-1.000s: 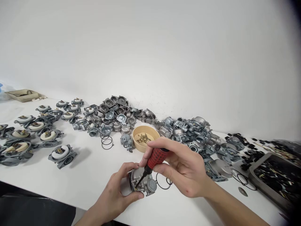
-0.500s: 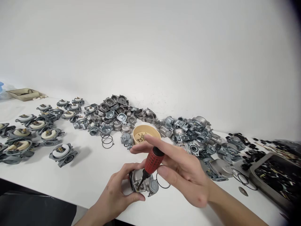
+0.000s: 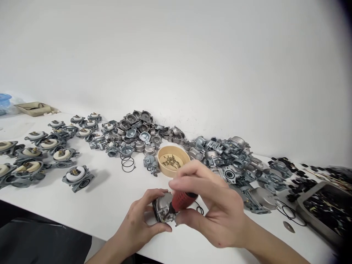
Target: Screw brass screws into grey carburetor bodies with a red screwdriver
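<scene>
Near the front edge of the table, my left hand (image 3: pixel 139 223) grips a silver metal carburetor (image 3: pixel 164 203) from its left side, thumb below and fingers above. My right hand (image 3: pixel 211 209) is closed around the red handle of a screwdriver (image 3: pixel 183 200), which is tilted with its dark shank toward the carburetor. The tip is hidden, so I cannot tell what it touches. Just behind my right hand stands a round tan bowl (image 3: pixel 162 167) with small brass-coloured screws (image 3: pixel 172 161) inside. A black rubber ring (image 3: pixel 200 208) shows partly beside my right fingers.
Several carburetor bodies with white floats (image 3: pixel 75 175) stand at left. Piles of metal bowl covers (image 3: pixel 137 126) and carburetors (image 3: pixel 231 154) line the wall. Black rings (image 3: pixel 128 164) lie mid-table. A metal tray (image 3: pixel 306 200) of small dark parts sits at right.
The screwdriver has tipped over from steep to more slanted, and my right fingers have curled round its handle. My left hand still holds the carburetor. The whole view has shifted slightly.
</scene>
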